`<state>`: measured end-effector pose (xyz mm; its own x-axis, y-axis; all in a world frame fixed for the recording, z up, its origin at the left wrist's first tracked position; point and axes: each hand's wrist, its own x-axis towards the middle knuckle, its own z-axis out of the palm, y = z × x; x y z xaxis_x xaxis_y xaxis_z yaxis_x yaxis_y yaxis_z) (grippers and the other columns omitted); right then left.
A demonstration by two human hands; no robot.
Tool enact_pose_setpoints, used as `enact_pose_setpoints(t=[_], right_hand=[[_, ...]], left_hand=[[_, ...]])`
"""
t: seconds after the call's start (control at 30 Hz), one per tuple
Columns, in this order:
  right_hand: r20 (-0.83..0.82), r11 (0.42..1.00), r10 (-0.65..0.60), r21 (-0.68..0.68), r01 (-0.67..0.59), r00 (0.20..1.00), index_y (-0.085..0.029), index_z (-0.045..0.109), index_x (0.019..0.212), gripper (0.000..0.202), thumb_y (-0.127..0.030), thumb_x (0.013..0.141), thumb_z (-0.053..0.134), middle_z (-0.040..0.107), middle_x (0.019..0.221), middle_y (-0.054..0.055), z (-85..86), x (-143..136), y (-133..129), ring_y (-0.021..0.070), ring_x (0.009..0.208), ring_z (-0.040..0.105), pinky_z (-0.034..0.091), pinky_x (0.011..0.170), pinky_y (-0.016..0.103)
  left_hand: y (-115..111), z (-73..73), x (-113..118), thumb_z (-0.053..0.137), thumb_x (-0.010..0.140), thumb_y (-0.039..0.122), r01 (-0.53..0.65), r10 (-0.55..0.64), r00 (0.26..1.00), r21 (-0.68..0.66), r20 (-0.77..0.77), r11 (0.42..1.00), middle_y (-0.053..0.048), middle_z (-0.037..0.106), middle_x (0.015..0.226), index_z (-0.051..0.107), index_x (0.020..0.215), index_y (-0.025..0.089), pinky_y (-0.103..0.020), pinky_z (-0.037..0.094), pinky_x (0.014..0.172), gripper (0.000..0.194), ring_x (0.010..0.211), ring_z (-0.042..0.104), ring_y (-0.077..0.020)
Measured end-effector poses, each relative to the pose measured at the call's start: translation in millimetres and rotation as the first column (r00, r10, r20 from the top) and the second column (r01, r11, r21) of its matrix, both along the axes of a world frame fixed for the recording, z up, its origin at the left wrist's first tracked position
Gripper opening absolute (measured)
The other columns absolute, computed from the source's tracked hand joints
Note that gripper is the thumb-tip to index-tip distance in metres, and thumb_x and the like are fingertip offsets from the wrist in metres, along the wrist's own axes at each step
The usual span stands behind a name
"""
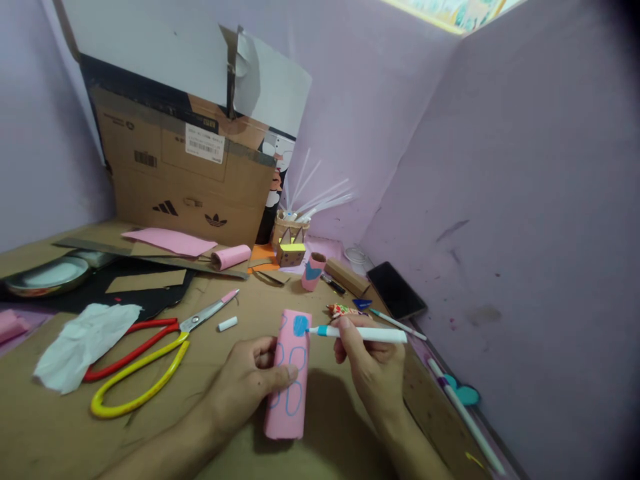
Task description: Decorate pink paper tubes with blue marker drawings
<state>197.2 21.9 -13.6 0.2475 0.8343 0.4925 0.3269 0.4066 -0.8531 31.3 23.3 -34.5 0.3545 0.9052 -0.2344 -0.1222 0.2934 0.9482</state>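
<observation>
My left hand (255,380) grips a pink paper-covered cardboard tube (293,420), its thumb lying across the front. Blue outlined ovals run along the tube, and a patch near its far end is filled in blue. In my right hand (373,363) is a white marker (370,333) with a blue band, its tip touching the tube beside the blue patch. A white marker cap (227,324) lies on the cardboard surface to the left. Scissors (185,327) with red and yellow handles rest left of my left hand, blades partly apart.
A crumpled white tissue (87,343) lies at the left. Farther back stand a small pink cup (313,272) with a blue shape, a cardboard piece with ears (291,252), and a large cardboard box (190,173). A phone (397,290) lies by the right wall.
</observation>
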Motion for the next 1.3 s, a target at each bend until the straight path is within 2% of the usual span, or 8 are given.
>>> enact_pose_setpoints(t=[0.3,0.6,0.93,1.07,1.3], right_hand=[[0.010,1.000,-0.003,0.009,0.003,1.000,-0.016,0.058,0.059,0.027,-0.027,0.082,0.054,0.048,0.041,-0.004,0.2,1.3,0.1,0.0094,0.037,0.045,0.035,0.037,0.020],[-0.019,1.000,-0.015,0.018,0.015,1.000,-0.015,0.060,0.063,0.024,-0.028,0.083,0.054,0.048,0.043,-0.004,0.7,1.2,2.3,0.0095,0.038,0.046,0.036,0.037,0.020],[-0.001,1.000,0.005,-0.009,-0.005,1.000,-0.015,0.060,0.059,0.026,-0.029,0.080,0.055,0.048,0.040,-0.004,-0.5,-1.6,-1.5,0.0093,0.035,0.044,0.034,0.035,0.020],[0.002,0.998,0.055,-0.025,-0.055,0.999,-0.016,0.059,0.057,0.027,-0.028,0.081,0.054,0.046,0.040,-0.005,-2.8,-2.6,-2.2,0.0089,0.036,0.042,0.033,0.036,0.020],[-0.040,0.994,0.057,0.093,-0.053,0.998,-0.016,0.062,0.064,0.025,-0.027,0.085,0.053,0.051,0.046,-0.004,-1.3,0.6,-4.1,0.0090,0.041,0.047,0.037,0.040,0.019]], left_hand=[[-0.5,1.0,0.6,0.073,0.059,0.028,-0.003,0.004,1.000,-0.006,0.017,1.000,-0.005,0.065,0.075,0.063,0.087,0.009,-0.025,0.043,0.060,0.036,0.066,0.055,-0.0153],[1.3,-0.1,1.0,0.074,0.058,0.029,-0.009,0.009,1.000,-0.015,0.009,1.000,-0.006,0.067,0.075,0.063,0.086,0.009,-0.026,0.045,0.060,0.036,0.066,0.058,-0.0165],[0.3,3.4,2.3,0.074,0.057,0.030,-0.007,0.008,1.000,-0.021,0.008,1.000,-0.007,0.067,0.077,0.061,0.083,0.010,-0.028,0.046,0.062,0.035,0.068,0.059,-0.0181],[0.2,2.3,2.0,0.073,0.059,0.030,-0.004,0.004,1.000,-0.004,0.003,1.000,-0.007,0.066,0.075,0.060,0.081,0.011,-0.029,0.046,0.062,0.032,0.068,0.058,-0.0183],[-0.8,-1.8,-0.4,0.072,0.062,0.029,0.003,-0.003,1.000,0.021,0.005,1.000,-0.008,0.068,0.081,0.062,0.090,0.010,-0.030,0.048,0.066,0.036,0.074,0.061,-0.0207]])
